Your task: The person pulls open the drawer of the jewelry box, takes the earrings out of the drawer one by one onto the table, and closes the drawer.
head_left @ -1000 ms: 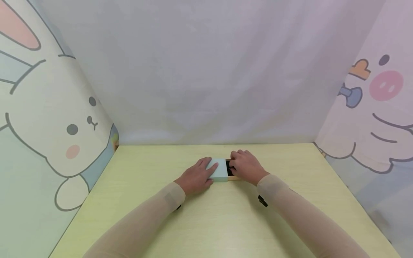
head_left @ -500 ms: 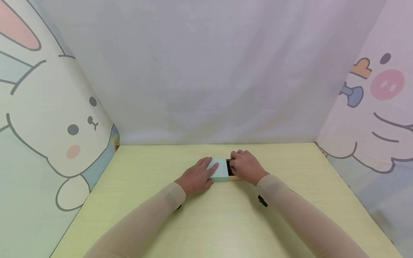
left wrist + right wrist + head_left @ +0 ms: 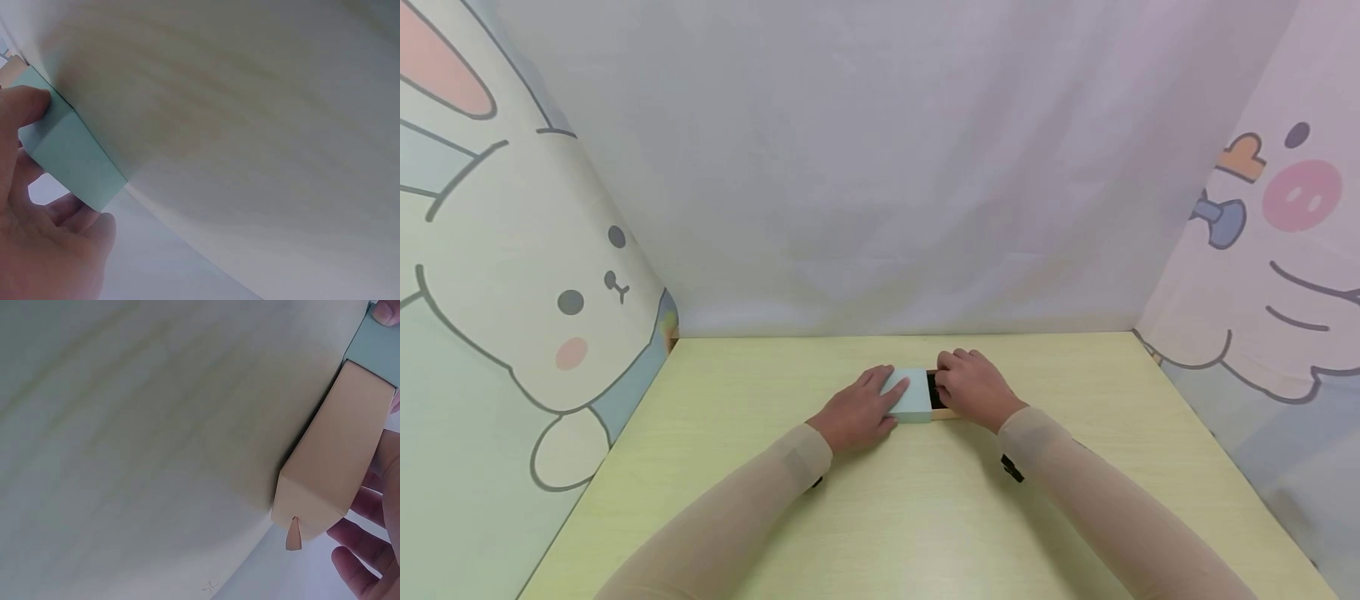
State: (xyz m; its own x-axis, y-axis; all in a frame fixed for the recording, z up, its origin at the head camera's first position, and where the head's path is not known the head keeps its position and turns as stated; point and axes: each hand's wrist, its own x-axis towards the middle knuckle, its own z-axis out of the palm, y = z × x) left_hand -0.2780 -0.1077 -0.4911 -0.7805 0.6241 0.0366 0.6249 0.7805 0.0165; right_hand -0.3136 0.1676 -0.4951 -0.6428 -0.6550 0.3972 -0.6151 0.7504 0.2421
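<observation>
A small slide-out drawer box lies on the table, its mint-green sleeve (image 3: 913, 408) on the left and its tan drawer (image 3: 337, 437) drawn out to the right. The drawer is black inside. My left hand (image 3: 857, 410) grips the sleeve, with thumb and fingers on different sides, as the left wrist view shows. My right hand (image 3: 976, 388) is over the drawer with bent fingers, and its fingertips dip toward the black inside. Whether they pinch anything in there is hidden. A short tan pull tab (image 3: 294, 535) sticks out from the drawer's end.
The pale wooden table (image 3: 880, 517) extends around the box. A plain light cloth (image 3: 880, 167) hangs behind it. Cloth panels with a cartoon rabbit (image 3: 520, 250) and another cartoon animal (image 3: 1285, 275) stand at the left and right sides.
</observation>
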